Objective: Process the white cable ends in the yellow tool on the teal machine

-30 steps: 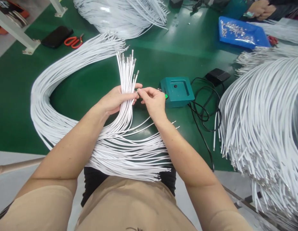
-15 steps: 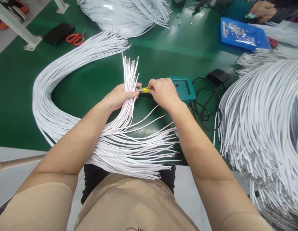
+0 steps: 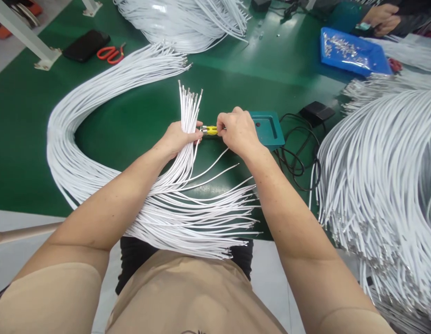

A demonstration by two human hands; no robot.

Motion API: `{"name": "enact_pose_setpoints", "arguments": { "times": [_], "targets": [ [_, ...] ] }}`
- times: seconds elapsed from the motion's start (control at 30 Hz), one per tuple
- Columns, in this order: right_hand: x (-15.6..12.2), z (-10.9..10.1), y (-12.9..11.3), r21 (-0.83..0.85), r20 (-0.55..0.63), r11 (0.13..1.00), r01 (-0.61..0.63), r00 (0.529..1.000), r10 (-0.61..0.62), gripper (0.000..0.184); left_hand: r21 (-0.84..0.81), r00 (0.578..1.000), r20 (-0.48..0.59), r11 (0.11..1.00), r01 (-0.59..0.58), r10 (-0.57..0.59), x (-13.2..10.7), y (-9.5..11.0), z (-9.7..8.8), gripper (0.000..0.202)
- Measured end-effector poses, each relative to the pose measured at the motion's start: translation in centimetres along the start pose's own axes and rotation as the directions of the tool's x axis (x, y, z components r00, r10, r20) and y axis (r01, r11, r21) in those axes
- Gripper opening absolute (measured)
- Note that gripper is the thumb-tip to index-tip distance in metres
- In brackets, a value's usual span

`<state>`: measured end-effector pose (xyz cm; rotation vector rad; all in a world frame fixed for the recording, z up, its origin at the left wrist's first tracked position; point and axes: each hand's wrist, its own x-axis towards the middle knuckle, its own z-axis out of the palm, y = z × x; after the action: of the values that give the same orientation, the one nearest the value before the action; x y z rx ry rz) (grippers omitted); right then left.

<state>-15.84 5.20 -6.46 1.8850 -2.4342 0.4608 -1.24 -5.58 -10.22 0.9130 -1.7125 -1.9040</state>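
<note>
My left hand (image 3: 179, 139) is closed around part of a bundle of white wires (image 3: 190, 109), whose metal-tipped ends stand up above the thumb. The rest of these wires (image 3: 194, 222) fan out to the right below it, over my lap. Facing it, my right hand (image 3: 238, 132) is closed in a pinch at the end of a small yellow tool (image 3: 211, 130) with a metal tip. That tip meets my left fingertips; the exact contact is too small to make out. A teal tray-like base (image 3: 271, 130) lies behind my right hand, partly hidden by it.
Large white wire bundles lie at the right (image 3: 378, 171) and the back (image 3: 184, 23). A blue tray (image 3: 354, 51) holds small metal parts. Red-handled scissors (image 3: 110, 54), a black case (image 3: 86, 45) and a black cable (image 3: 295, 157) lie on the green table. Another person's hands (image 3: 382, 19) are at the upper right.
The two hands have shifted only slightly, and a bit more of the yellow tool shows between them. My left hand keeps its hold on the wires.
</note>
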Motion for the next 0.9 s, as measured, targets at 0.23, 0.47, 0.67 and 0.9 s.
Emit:
{"name": "enact_pose_setpoints", "arguments": {
  "times": [0.23,0.47,0.67,0.9],
  "targets": [
    [-0.6,-0.7,0.1,-0.027,-0.002,0.999,0.028,1.000,-0.028,0.021,0.127,0.999,-0.018,0.991,-0.046,0.049,-0.1,-0.1,0.1,0.047],
    [-2.3,-0.5,1.8,-0.209,-0.231,0.948,-0.241,0.954,0.191,0.044,0.166,0.999,-0.011,0.986,-0.032,0.034,0.1,-0.1,-0.2,0.045],
    [-2.7,-1.3,-1.0,-0.084,-0.220,0.988,-0.132,0.969,0.110,0.034,0.156,1.000,-0.004,0.988,-0.015,0.015,0.1,0.3,-0.8,0.048],
    [-4.6,-0.9,-7.9,0.159,-0.139,0.867,0.471,0.881,-0.453,0.032,0.033,0.997,0.003,0.997,-0.075,0.075,-1.4,2.4,-0.9,0.049]
  ]
}}
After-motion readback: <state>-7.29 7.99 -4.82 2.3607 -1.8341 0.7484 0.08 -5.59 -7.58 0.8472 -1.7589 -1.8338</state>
